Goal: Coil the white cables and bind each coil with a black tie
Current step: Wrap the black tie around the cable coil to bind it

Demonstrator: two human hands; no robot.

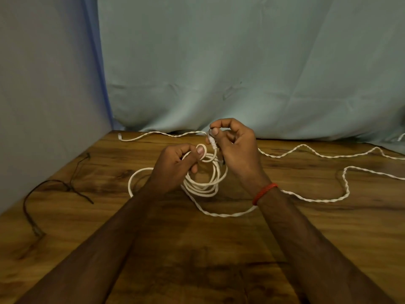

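A: Entry. Nearest the lens, two bare forearms are reaching out over the table (pixel 285 227). Taking the coil (pixel 203 181) as reference for all positions.

B: Left hand (pixel 175 165)?

A: It is closing on the coil's upper left arc, thumb and forefinger pinching a small loop of the white cable. Several turns are hanging and resting below it.

B: Right hand (pixel 234 148)?

A: It is sitting just right of the coil and slightly above it, fingertips nipping something whitish, possibly the cable's plug end, at the coil's top. A dark speck is showing at the fingertips; I cannot tell whether it is a tie. A red band (pixel 264 193) is circling that wrist.

B: Step in hand?

A: My reading: coiling, or closing off the coil, not binding proper. Much slack is still lying loose, running right of the coil in long waves and curving back under the right wrist. A further white strand (pixel 153 134) is trailing behind the coil to the left.

B: And the ties?

A: Dark cords (pixel 54 185), probably the ties, are lying well left of the coil, untouched.

B: Next move?

A: Judging only: the left hand needs to be holding the turns together while the right is feeding in slack, keeping loops even. Then one hand must be freeing itself to reach left for a tie.
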